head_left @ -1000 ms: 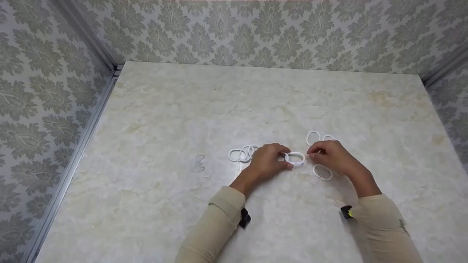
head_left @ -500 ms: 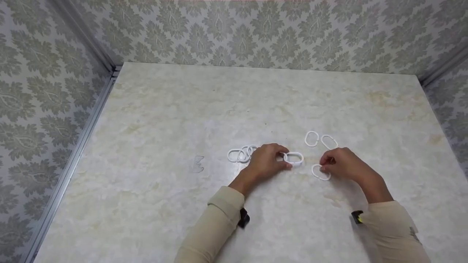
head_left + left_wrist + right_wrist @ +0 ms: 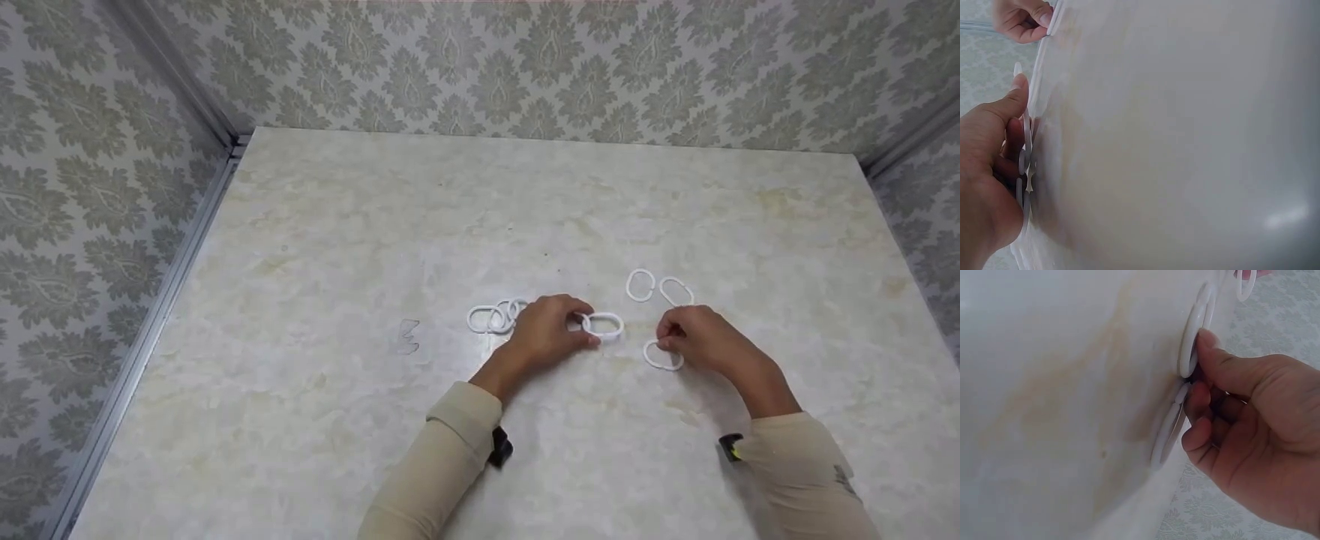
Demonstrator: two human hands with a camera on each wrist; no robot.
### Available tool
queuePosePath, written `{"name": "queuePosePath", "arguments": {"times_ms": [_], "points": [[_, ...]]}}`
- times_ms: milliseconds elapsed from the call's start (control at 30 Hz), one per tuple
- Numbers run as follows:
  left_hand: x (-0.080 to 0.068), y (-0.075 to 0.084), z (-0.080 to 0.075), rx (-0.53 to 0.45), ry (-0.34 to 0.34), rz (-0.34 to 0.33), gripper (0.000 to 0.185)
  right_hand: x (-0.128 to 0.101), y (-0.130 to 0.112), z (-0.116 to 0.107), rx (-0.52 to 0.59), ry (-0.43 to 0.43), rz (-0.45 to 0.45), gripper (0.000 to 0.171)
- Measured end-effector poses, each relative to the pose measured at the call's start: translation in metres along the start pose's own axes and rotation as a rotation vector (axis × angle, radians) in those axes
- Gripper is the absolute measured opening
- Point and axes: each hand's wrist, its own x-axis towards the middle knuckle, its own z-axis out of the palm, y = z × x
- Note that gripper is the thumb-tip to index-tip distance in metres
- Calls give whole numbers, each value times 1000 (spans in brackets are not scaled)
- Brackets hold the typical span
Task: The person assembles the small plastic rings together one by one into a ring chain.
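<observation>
My left hand grips a chain of white oval links, with the end link jutting out between thumb and fingertips. Several joined links trail out on the table to the left of this hand; the middle of the chain is hidden under it. To the right, my right hand has thumb and fingertip at the upper edge of a loose white link. In the right wrist view, the thumb presses on that link, with the index finger curled close behind.
Two more loose links, one left and one right, lie beyond my right hand. A clear jagged plastic piece lies left of the chain. The marbled table meets patterned walls at the back and sides.
My right hand has come back from near the chain's end link, down and right to the loose link, which has shifted slightly right. The left hand keeps its place on the chain.
</observation>
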Motion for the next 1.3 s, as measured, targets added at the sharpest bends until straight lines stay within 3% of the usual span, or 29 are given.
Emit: {"name": "queuePosePath", "arguments": {"times_ms": [167,333,567,667,833,1000,1167,1300], "points": [[0,0,0,1,3,1,39,-2,2,1,-40,25,-10,4],[1,0,0,-4,-1,-4,39,-1,4,2,15,77,-12,4],[0,-1,-1,-31,-6,-18,40,4,1,6,79,256,-124,4],[0,0,0,-33,-11,-24,41,4,0,7,112,291,-142,3],[-1,0,0,-14,-6,-10,40,3,-3,7,193,281,-163,10],[0,-1,0,-9,0,1,39,3,-6,11,346,214,-220,17],[0,-1,0,3,1,12,39,3,-12,14,515,120,-205,23],[0,0,-1,9,1,20,37,2,-20,15,605,97,-182,24]]}}
